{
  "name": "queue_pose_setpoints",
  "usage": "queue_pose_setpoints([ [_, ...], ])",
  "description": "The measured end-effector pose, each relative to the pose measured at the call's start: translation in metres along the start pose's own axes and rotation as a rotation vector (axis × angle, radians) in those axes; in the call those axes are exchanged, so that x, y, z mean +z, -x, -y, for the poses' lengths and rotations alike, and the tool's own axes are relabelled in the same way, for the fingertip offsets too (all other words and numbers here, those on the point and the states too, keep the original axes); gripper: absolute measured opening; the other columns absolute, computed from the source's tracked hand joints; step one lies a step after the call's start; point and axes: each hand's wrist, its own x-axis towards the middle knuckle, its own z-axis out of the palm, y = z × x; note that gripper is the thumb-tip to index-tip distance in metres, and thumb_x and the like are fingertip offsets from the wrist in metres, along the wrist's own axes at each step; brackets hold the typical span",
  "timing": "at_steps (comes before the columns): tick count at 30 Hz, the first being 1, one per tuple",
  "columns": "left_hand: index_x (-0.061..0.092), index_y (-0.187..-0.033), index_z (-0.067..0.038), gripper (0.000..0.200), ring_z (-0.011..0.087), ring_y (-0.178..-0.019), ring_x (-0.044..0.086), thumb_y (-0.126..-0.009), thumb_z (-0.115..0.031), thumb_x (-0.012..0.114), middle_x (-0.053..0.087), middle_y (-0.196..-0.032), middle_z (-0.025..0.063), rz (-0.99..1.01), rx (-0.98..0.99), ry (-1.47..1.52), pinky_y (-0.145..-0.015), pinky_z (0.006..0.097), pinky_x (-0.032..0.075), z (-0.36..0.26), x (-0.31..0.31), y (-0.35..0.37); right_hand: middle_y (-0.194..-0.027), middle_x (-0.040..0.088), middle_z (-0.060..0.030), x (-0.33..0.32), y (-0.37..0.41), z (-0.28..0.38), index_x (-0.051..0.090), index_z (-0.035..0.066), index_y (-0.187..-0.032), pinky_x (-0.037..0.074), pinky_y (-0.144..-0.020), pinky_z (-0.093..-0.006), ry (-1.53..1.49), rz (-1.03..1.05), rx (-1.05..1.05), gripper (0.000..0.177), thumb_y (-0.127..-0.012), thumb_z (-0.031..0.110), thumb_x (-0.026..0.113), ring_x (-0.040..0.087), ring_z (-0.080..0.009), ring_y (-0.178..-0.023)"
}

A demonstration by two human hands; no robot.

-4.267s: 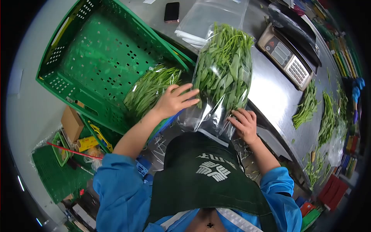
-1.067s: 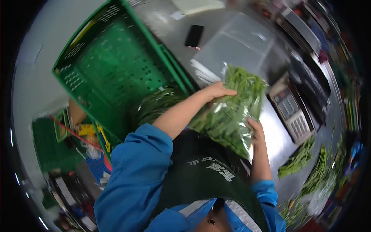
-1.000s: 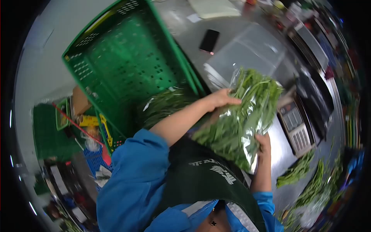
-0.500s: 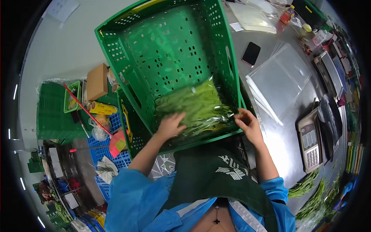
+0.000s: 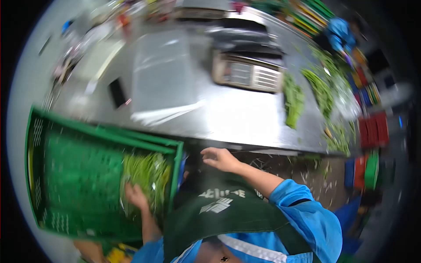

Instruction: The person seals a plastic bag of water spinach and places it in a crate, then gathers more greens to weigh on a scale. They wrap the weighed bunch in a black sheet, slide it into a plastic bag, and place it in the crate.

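Observation:
A clear plastic bag of long green leafy vegetables (image 5: pixel 151 175) lies at the near end of a large green crate (image 5: pixel 83 184). My left hand (image 5: pixel 137 196) reaches into the crate and rests at the side of this bag; its fingers are smeared by motion. Outside the crate, my right hand (image 5: pixel 221 158) is in front of the table's edge, fingers apart and slightly bent, with nothing in it. Closest to it are the steel table (image 5: pixel 239 114) and my dark green apron (image 5: pixel 245 210).
On the table are a stack of clear plastic bags (image 5: pixel 160 74), a phone (image 5: pixel 117 93), and a scale (image 5: pixel 247 72). Bundles of greens (image 5: pixel 294 101) lie right of the scale. Another person in a blue sleeve (image 5: pixel 340 33) is at the far right.
My view has swung right towards the table, so the crate now sits at lower left. My right hand has left the crate's rim and the bag; my left hand stays at the bag.

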Motion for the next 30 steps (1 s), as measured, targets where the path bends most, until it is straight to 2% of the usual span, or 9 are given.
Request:
queue_pose_setpoints([
  [1,0.052,-0.114,0.004,0.032,0.0318,-0.109,0.049,-0.086,-0.010,0.051,0.052,-0.118,0.0198,-0.083,-0.002,0.265,-0.093,0.0393,0.038,0.004,-0.009,-0.009,-0.090,0.064,-0.0122,-0.016,0.013,-0.003,0.056,0.002,-0.108,0.049,-0.075,-0.0316,-0.020,-0.077,0.061,0.032,-0.080,0.016,0.062,0.062,-0.0204,-0.083],
  [3,0.053,-0.110,0.004,0.026,0.0302,-0.101,0.052,-0.085,-0.003,0.050,0.056,-0.110,0.0170,-0.318,0.303,-0.034,-0.090,0.0384,0.040,-0.044,-0.038,-0.040,-0.090,0.065,-0.0121,-0.056,0.039,-0.037,0.057,0.003,-0.107,0.048,-0.077,-0.0310,0.061,-0.347,0.089,0.031,-0.080,0.019,0.061,0.062,-0.0186,-0.083],
  [6,0.054,-0.106,0.004,0.022,0.0264,-0.096,0.053,-0.084,-0.002,0.052,0.057,-0.104,0.0139,-0.265,0.436,0.142,-0.088,0.0373,0.040,-0.145,-0.031,-0.073,-0.086,0.063,-0.0062,-0.129,0.080,-0.103,0.057,-0.001,-0.106,0.046,-0.068,-0.0262,-0.217,-0.771,0.345,0.029,-0.081,0.013,0.059,0.059,-0.0139,-0.079],
  [11,0.060,-0.093,-0.001,0.013,0.0187,-0.084,0.055,-0.082,-0.002,0.053,0.060,-0.091,0.0078,0.273,0.480,0.517,-0.077,0.0287,0.043,-0.340,0.066,-0.038,-0.091,0.064,-0.0059,-0.247,0.145,-0.170,0.057,0.003,-0.107,0.042,-0.062,-0.0237,-0.490,-1.104,0.342,0.029,-0.080,0.013,0.061,0.060,-0.0122,-0.075],
  [17,0.061,-0.085,-0.002,0.012,0.0263,-0.084,0.059,-0.075,0.000,0.056,0.061,-0.083,0.0106,0.558,1.004,0.550,-0.076,0.0322,0.046,-0.506,0.151,0.060,-0.093,0.063,-0.0056,-0.373,0.153,-0.232,0.055,0.003,-0.110,0.043,-0.064,-0.0235,-0.399,-1.183,0.323,0.034,-0.078,0.014,0.063,0.059,-0.0120,-0.082],
  [20,0.062,-0.084,-0.002,0.012,0.0266,-0.084,0.059,-0.074,0.001,0.057,0.062,-0.083,0.0090,0.586,0.914,0.473,-0.076,0.0327,0.046,-0.538,0.169,0.072,-0.091,0.061,-0.0058,-0.472,0.128,-0.268,0.054,0.000,-0.109,0.046,-0.072,-0.0257,-0.172,-1.187,0.114,0.038,-0.075,0.011,0.066,0.057,-0.0125,-0.082],
  [23,0.062,-0.082,-0.003,0.011,0.0263,-0.082,0.059,-0.073,0.001,0.058,0.062,-0.083,0.0088,0.569,0.689,0.390,-0.075,0.0329,0.046,-0.547,0.181,0.073,-0.103,0.061,-0.0142,-0.569,0.095,-0.272,0.052,0.003,-0.114,0.046,-0.084,-0.0355,0.226,-1.113,0.240,0.056,-0.065,0.022,0.072,0.058,-0.0259,-0.097],
  [27,0.061,-0.090,-0.001,0.019,0.0289,-0.086,0.058,-0.071,-0.001,0.061,0.062,-0.091,0.0121,0.524,0.587,0.332,-0.079,0.0351,0.044,-0.561,0.194,0.061,-0.131,0.040,-0.0172,-0.658,0.048,-0.287,0.033,0.008,-0.131,0.033,-0.099,-0.0405,0.692,-0.912,0.404,0.084,-0.060,0.027,0.075,0.038,-0.0299,-0.122],
  [30,0.045,-0.116,0.001,0.058,0.0331,-0.105,0.048,-0.064,-0.006,0.069,0.051,-0.114,0.0177,0.131,0.962,0.114,-0.093,0.0410,0.033,-0.621,0.190,0.035,-0.138,0.031,-0.0167,-0.701,0.022,-0.282,0.022,0.012,-0.138,0.025,-0.103,-0.0481,0.842,-0.719,0.575,0.107,-0.050,0.034,0.081,0.027,-0.0329,-0.128],
])
